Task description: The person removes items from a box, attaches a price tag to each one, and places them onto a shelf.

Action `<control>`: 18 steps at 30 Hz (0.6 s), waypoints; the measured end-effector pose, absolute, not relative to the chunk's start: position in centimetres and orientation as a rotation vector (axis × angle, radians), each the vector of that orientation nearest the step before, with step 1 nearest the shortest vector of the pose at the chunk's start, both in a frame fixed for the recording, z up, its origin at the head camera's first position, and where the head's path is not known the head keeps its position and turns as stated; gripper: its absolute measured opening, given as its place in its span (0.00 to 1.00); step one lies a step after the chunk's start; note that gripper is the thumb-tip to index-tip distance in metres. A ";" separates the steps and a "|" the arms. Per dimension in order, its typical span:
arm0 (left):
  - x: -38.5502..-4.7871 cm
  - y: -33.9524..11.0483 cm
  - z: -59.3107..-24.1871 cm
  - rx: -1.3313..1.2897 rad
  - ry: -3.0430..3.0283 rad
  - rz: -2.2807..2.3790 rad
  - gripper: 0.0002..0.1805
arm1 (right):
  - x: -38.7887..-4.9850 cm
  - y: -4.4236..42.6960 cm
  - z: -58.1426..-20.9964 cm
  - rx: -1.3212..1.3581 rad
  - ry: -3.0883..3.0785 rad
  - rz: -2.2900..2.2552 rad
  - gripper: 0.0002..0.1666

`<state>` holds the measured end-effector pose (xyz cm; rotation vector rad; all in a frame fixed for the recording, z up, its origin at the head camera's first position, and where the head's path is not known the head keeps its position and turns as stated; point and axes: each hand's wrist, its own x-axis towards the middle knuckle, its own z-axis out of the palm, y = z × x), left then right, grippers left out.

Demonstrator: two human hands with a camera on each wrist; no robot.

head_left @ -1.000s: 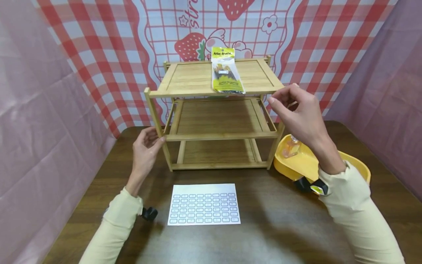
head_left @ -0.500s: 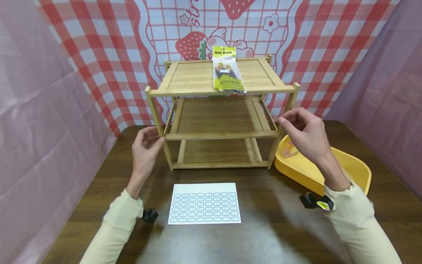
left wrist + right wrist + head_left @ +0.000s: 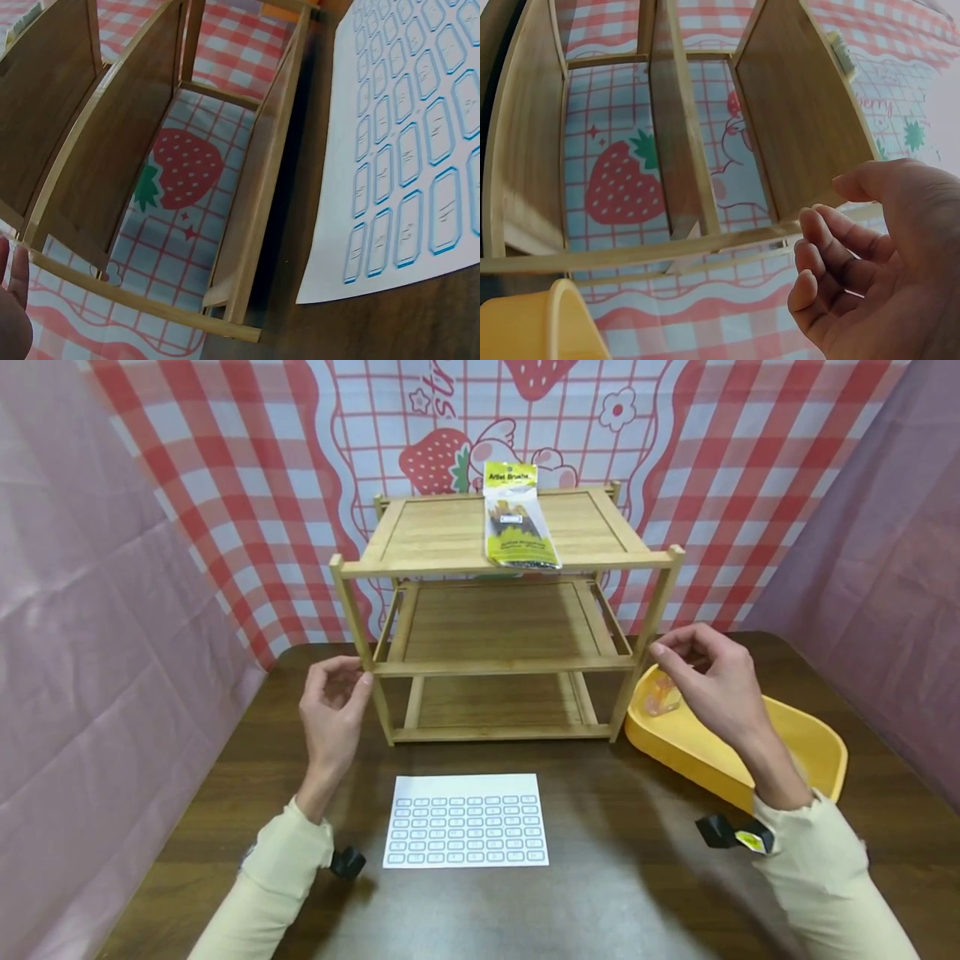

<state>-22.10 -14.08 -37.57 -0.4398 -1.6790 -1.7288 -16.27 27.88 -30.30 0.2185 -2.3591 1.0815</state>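
A three-tier wooden shelf rack (image 3: 510, 667) stands on the table. On its top board lies a packet of artist brushes (image 3: 521, 531) in a clear bag with yellow-green ends. My left hand (image 3: 333, 718) is at the rack's left front post, level with the middle shelf, fingertips touching or very close to the wood. In the left wrist view, only a few of its fingers (image 3: 19, 274) show beside the post. My right hand (image 3: 720, 681) hovers just beyond the right front post, fingers loosely curled and holding nothing. The right wrist view shows a gap between its thumb and fingers.
A yellow tray (image 3: 690, 757) sits right of the rack, partly behind my right forearm. Inside it is a small clear bottle (image 3: 663, 696) with pinkish-orange contents. A white sheet of numbered labels (image 3: 465, 822) lies in front of the rack. A strawberry-print cloth (image 3: 442, 460) hangs behind.
My right hand has come down and outward from the rack's top right corner to beside the middle shelf. My left hand has shifted slightly, its thumb easing off the post. The rack stays put.
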 end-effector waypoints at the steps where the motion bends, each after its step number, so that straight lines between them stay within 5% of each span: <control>1: -22.0 -14.0 -37.7 -0.455 -1.685 -1.730 0.14 | -16.2 28.0 -30.4 0.207 -2.368 1.083 0.14; 18: -21.6 -11.7 -39.6 -0.575 -1.801 -1.813 0.11 | -15.6 31.0 -32.5 0.098 -2.456 1.100 0.18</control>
